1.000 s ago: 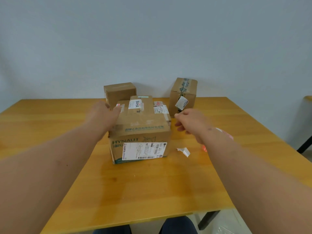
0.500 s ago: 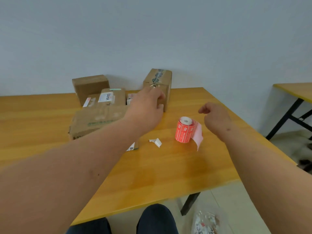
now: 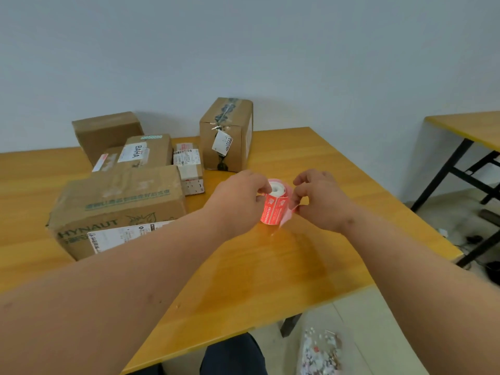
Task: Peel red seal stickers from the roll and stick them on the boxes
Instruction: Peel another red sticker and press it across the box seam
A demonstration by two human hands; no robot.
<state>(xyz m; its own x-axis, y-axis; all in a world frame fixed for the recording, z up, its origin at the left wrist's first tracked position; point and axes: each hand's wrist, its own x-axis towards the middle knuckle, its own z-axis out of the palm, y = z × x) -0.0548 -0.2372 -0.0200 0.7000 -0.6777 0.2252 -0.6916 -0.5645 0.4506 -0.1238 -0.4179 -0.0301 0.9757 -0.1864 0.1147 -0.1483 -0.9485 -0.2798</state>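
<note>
The left hand (image 3: 238, 197) grips the red sticker roll (image 3: 273, 205), fingers curled round its near-left side and thumb up by the white core, steadying it upright on the surface (image 3: 243, 272). Just to the right of that hand, touching the roll's other flank, the right hand (image 3: 320, 201) pinches the loose pale-pink tail of backing paper (image 3: 288, 215) that hangs off the roll, fingertips closed on its edge as if to lift a seal free. No sticker appears to have come fully off yet; whether a corner has started to peel is too small to tell. Beyond and to the left of the left hand sit the boxes: the large HYNAUT box (image 3: 119, 207) nearest, its top bare of any red seal as far as can be seen; behind it the BAHA box (image 3: 146, 152), a plain brown box (image 3: 107, 133) at the back, and a small labelled box (image 3: 189, 166) between the pile and the hands. Straight ahead of both hands, farther off, stands the upright taped box (image 3: 227, 133) with a dangling tag. Some red shows on the labels of the low boxes, but I cannot say whether that is a seal or printed shipping label. By my reading the task is at its peeling stage, with sticking onto at least the large and upright boxes left to do.
</note>
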